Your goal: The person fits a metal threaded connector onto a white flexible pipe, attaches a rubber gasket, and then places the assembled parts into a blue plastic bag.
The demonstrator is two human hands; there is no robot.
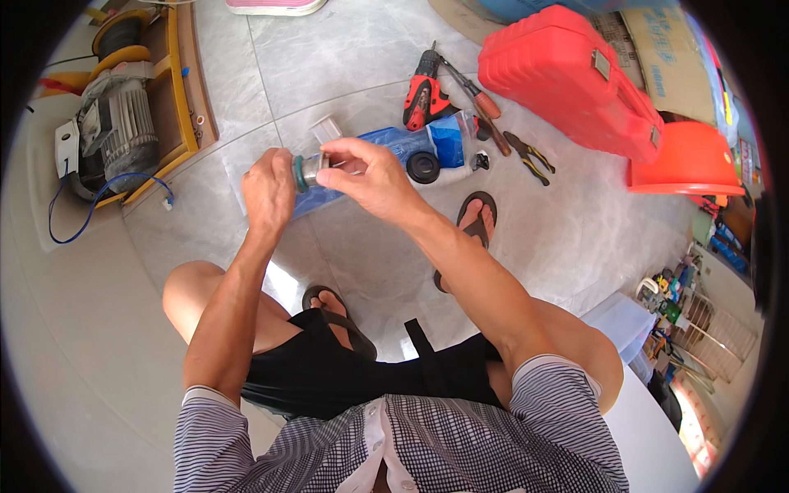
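Observation:
Both hands meet over a blue-and-clear plastic bag on the floor. Between them is a short silvery metal cylinder with a green ring round its left end. My left hand is closed around that ringed end, its palm side hidden. From the other side my right hand pinches the cylinder's right end with thumb and fingers. A small white plastic piece lies just beyond the hands. Right of my right hand, a black round ring-shaped part rests on the bag beside white wrapping.
Beyond the bag lie a red-and-black cordless drill, a screwdriver and pliers. A red tool case and an orange hard hat stand far right. At left, an electric motor with a blue cable sits by a yellow frame.

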